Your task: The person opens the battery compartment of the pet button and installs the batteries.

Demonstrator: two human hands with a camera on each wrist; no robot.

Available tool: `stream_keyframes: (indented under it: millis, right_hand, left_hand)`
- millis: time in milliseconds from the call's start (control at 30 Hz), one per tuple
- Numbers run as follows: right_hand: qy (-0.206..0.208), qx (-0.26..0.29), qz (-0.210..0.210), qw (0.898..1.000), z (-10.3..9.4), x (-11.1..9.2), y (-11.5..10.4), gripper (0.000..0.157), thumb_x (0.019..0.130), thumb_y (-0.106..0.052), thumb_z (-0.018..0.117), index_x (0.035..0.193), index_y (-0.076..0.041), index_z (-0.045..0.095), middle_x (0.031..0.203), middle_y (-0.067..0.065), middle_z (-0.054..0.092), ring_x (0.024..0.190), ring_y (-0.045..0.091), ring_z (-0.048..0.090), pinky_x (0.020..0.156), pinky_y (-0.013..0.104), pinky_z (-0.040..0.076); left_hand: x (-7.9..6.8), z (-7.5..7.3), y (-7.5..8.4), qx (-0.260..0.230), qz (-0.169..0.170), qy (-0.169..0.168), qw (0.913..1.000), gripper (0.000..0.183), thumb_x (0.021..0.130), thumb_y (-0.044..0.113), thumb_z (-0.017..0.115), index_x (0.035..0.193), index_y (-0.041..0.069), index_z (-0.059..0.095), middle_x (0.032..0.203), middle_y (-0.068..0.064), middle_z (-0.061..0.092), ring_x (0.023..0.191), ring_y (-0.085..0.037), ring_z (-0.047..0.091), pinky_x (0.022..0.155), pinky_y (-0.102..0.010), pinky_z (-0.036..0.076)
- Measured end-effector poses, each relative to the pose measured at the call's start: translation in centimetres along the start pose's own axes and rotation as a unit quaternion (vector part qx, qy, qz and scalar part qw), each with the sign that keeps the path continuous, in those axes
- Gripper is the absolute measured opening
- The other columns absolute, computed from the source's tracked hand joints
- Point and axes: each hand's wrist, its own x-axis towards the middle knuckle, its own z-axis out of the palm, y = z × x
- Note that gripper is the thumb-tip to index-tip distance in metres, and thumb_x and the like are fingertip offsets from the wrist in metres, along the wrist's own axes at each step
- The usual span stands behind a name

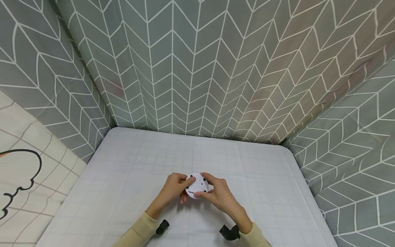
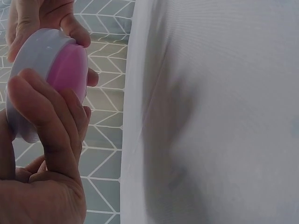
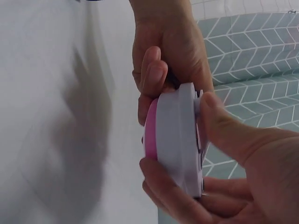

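Fingers of the left hand (image 1: 174, 186) and right hand (image 1: 221, 195) grip a round, white-and-pink plastic device (image 1: 199, 187) above the white cloth-covered table (image 1: 148, 154); probably light, stiff, slippery, best held by its rim.

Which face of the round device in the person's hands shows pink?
The downward face, turned toward the table; the upward face is white instead, with small holes and dark dots.
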Motion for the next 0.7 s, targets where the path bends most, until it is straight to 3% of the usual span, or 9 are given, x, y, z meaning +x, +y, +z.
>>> stream_keyframes:
  millis: [167,500,700]
  right_hand:
    - [-0.017,0.003,0.005,1.0,-0.25,0.04,0.2,0.074,0.089,-0.038,0.084,0.147,-0.001,0.058,0.132,0.026,0.069,0.081,0.016,0.079,0.065,0.018,0.061]
    - [-0.036,0.021,-0.006,0.999,-0.92,0.09,0.43,0.067,0.094,-0.034,0.082,0.149,-0.004,0.057,0.136,0.018,0.07,0.103,0.026,0.079,0.073,0.017,0.062]
    - [-0.02,0.018,-0.023,0.999,-0.63,0.28,0.54,0.071,0.091,-0.033,0.085,0.149,-0.004,0.056,0.138,0.016,0.068,0.11,0.03,0.076,0.073,0.021,0.064]
  left_hand:
    - [0.14,-0.18,-0.24,-0.001,0.006,-0.006,1.0,0.043,0.104,0.038,0.069,0.079,0.003,0.068,0.049,-0.005,0.062,0.035,-0.014,0.057,0.043,-0.057,0.056]
    - [0.23,-0.24,-0.37,-0.005,0.009,-0.009,0.9999,0.047,0.103,0.041,0.07,0.076,0.002,0.067,0.048,-0.006,0.061,0.035,-0.015,0.057,0.04,-0.051,0.055]
    - [0.21,-0.21,-0.15,-0.007,0.006,-0.005,0.9999,0.046,0.103,0.041,0.069,0.077,0.003,0.067,0.048,-0.005,0.061,0.035,-0.015,0.057,0.038,-0.045,0.054]
